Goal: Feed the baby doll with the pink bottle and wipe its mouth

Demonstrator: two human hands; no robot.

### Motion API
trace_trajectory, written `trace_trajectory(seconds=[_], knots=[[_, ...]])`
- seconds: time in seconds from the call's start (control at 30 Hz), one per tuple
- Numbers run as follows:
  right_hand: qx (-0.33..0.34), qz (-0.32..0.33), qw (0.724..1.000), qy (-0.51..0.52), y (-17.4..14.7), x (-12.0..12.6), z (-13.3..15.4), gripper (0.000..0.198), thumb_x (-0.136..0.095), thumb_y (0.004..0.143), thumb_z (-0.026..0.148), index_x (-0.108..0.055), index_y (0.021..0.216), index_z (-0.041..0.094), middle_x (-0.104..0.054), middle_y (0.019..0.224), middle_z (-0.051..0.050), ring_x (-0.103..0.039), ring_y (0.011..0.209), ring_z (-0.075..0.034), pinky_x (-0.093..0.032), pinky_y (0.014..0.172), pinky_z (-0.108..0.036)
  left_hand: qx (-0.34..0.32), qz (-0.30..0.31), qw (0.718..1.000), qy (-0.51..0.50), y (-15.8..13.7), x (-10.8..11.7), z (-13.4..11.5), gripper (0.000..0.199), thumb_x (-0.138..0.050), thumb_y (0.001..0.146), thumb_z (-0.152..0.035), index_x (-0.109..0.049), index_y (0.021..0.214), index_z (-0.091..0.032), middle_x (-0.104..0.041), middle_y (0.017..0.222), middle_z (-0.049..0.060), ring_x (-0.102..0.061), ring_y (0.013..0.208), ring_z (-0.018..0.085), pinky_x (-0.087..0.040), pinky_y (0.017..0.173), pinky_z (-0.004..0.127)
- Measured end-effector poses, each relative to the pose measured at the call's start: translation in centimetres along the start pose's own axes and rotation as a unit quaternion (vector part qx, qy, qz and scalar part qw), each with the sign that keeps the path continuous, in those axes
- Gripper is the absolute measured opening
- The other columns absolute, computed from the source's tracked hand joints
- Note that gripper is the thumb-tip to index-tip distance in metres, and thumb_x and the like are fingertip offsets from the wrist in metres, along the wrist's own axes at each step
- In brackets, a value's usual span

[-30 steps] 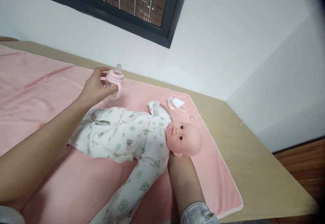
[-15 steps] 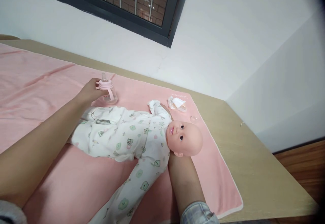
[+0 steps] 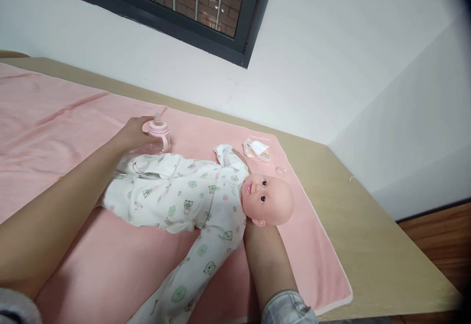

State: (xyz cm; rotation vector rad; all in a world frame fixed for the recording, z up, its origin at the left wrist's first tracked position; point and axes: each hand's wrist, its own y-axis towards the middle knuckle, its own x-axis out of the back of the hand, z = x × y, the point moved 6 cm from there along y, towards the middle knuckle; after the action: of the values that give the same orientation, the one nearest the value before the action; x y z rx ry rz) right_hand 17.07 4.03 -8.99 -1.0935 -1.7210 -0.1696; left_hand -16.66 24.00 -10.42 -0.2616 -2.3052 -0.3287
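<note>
A baby bottle with a pink collar, pink handles and a clear teat stands nearly upright on the pink blanket. My left hand has thumb and fingers around its near side. A bald baby doll lies face up, dressed in a white suit with green bear prints. My right forearm passes under the doll's neck. Only a small part of my right hand shows past the doll's far shoulder, and its fingers are hidden.
An opened clear wrapper with a white piece lies beyond the doll's head, with a small clear cap-like item near it. The wooden table borders a white wall with a dark window frame.
The bottle has gone from a tilt to nearly upright and its top has shifted a little right, my left hand moving with it. The doll and my right arm have stayed put.
</note>
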Motion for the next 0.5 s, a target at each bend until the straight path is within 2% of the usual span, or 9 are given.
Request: trace_trajectory(seconds=[0.1,0.17,0.23,0.37,0.43,0.5], knots=[[0.007,0.031,0.999,-0.04,0.0,-0.2,0.0,0.043,-0.074,0.041,-0.01,-0.076,0.067,0.025,-0.074,0.092,-0.01,-0.059,0.113,-0.057,-0.028,0.113,-0.067,0.005,-0.048,0.999,0.014,-0.1,0.6,-0.1,0.117,-0.063,0.051,-0.075,-0.047,0.138,0.0,-0.063,0.126,0.013,-0.058,0.113,0.034,-0.045,0.084,0.034],[0.011,0.052,0.997,-0.06,0.1,-0.4,0.1,0.047,-0.072,0.04,-0.013,-0.076,0.067,0.026,-0.074,0.091,-0.009,-0.059,0.113,-0.057,-0.027,0.113,-0.068,0.015,-0.056,0.998,0.025,-0.2,0.6,0.1,0.118,-0.065,0.047,-0.077,-0.05,0.135,0.001,-0.066,0.12,0.011,-0.064,0.102,0.029,-0.047,0.077,0.03],[0.019,0.071,0.995,-0.07,0.2,-0.5,0.2,0.049,-0.071,0.039,-0.014,-0.076,0.065,0.027,-0.074,0.089,-0.008,-0.058,0.114,-0.057,-0.03,0.111,-0.068,0.031,-0.069,0.996,0.04,-0.2,0.7,0.4,0.128,-0.065,0.041,-0.082,-0.048,0.138,-0.001,-0.068,0.118,0.011,-0.065,0.097,0.029,-0.047,0.074,0.03],[0.034,0.085,0.994,-0.059,-0.3,-0.3,0.0,0.05,-0.069,0.04,-0.015,-0.076,0.064,0.028,-0.073,0.086,-0.008,-0.058,0.116,-0.055,-0.033,0.111,-0.065,0.047,-0.087,0.992,0.078,-0.3,1.0,0.9,0.137,-0.063,0.035,-0.087,-0.046,0.14,-0.001,-0.072,0.109,0.011,-0.065,0.102,0.034,-0.045,0.075,0.033],[0.038,0.059,0.997,-0.029,-0.4,0.1,0.0,0.045,-0.071,0.043,-0.011,-0.077,0.066,0.027,-0.073,0.087,-0.01,-0.059,0.113,-0.056,-0.033,0.11,-0.067,0.045,-0.092,0.991,0.09,-0.3,1.0,0.8,0.134,-0.064,0.037,-0.087,-0.048,0.138,0.0,-0.073,0.107,0.013,-0.064,0.106,0.036,-0.044,0.077,0.034],[0.095,-0.039,0.993,0.065,-0.5,1.3,0.6,0.035,-0.074,0.049,-0.001,-0.077,0.067,0.028,-0.073,0.085,-0.009,-0.061,0.11,-0.055,-0.04,0.102,-0.07,0.042,-0.097,0.99,0.095,-0.3,1.0,0.7,0.128,-0.066,0.041,-0.083,-0.049,0.136,0.002,-0.072,0.11,0.015,-0.062,0.108,0.037,-0.042,0.078,0.035]])
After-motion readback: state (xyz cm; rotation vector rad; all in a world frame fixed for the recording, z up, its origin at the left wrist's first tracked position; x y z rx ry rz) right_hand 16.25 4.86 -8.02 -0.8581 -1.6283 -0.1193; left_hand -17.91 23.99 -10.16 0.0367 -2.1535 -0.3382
